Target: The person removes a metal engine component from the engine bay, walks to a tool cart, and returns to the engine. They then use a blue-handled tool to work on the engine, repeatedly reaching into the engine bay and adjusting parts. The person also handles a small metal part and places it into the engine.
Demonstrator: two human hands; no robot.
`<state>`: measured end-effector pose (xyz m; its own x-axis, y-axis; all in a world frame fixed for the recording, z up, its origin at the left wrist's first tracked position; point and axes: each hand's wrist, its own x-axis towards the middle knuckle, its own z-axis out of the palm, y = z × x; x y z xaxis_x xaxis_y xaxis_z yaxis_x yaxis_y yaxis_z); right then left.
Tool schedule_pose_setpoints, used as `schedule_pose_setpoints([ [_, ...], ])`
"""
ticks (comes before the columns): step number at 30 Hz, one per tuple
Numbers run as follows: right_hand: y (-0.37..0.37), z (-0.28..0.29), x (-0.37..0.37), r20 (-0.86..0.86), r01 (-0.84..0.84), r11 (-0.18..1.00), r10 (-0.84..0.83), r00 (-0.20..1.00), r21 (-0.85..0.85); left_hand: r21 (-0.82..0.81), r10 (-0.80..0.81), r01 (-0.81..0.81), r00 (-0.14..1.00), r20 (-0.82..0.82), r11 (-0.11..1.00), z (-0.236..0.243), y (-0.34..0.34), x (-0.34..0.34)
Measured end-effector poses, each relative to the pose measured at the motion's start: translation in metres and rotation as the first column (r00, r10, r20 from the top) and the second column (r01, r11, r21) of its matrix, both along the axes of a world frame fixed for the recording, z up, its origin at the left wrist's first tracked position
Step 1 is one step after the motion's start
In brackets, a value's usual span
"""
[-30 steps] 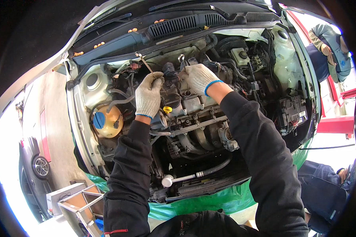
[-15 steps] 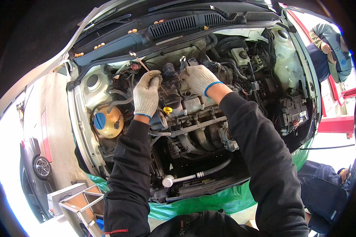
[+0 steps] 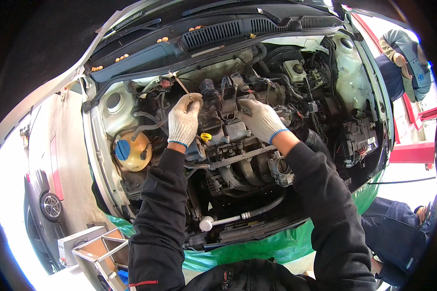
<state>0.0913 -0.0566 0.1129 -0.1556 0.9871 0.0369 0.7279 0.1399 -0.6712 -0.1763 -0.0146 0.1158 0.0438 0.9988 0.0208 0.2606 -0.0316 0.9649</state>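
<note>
My left hand [image 3: 184,121], in a pale knitted glove, is closed round a slim metal wrench [image 3: 180,84]. The wrench's ring end points up and away, over the far left of the engine. In a matching glove with a blue cuff edge, my right hand [image 3: 263,119] is over the middle of the engine [image 3: 236,130]. Its fingers are curled beside a round opening [image 3: 230,116]; a thin upright piece [image 3: 235,94] shows by their tips, and what they grip is hidden. A yellow-topped dipstick [image 3: 206,137] stands between my hands, nearer the left one.
An orange coolant tank [image 3: 140,157] with a blue cap is at left, a battery [image 3: 359,138] at right. A silver-headed ratchet handle [image 3: 223,220] lies across the front. Small orange-brown pieces [image 3: 121,57] sit on the cowl. Green sheeting [image 3: 257,252] covers the front. Other people [image 3: 408,63] stand at right.
My right hand has moved right and towards me, and the shiny ring-shaped end by its fingers no longer shows there. My left hand and its wrench have shifted slightly right.
</note>
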Motion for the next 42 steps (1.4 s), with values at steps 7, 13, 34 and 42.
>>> schedule_pose_setpoints([
  [7, -0.142, 0.038, 0.057, -0.276, 0.168, 0.985, -0.173, 0.946, -0.041, -0.022, 0.001, -0.001, 1.000, 0.015, 1.000, -0.014, 0.004, -0.002],
  [13, -0.269, 0.033, 0.090, -0.308, 0.450, 0.853, -0.516, 0.799, -0.263, 0.066, 0.000, 0.021, 0.952, -0.308, 0.998, -0.006, 0.003, -0.008],
  [34, -0.358, -0.023, 0.081, 0.120, 0.217, 0.949, -0.248, 0.961, 0.228, -0.145, -0.208, 0.171, 0.932, -0.296, 0.975, 0.014, 0.022, 0.000],
  [42, -0.359, -0.022, 0.082, 0.146, 0.219, 0.951, -0.254, 0.956, 0.217, 0.007, -0.142, 0.183, 0.788, -0.599, 0.983, 0.014, 0.016, 0.003],
])
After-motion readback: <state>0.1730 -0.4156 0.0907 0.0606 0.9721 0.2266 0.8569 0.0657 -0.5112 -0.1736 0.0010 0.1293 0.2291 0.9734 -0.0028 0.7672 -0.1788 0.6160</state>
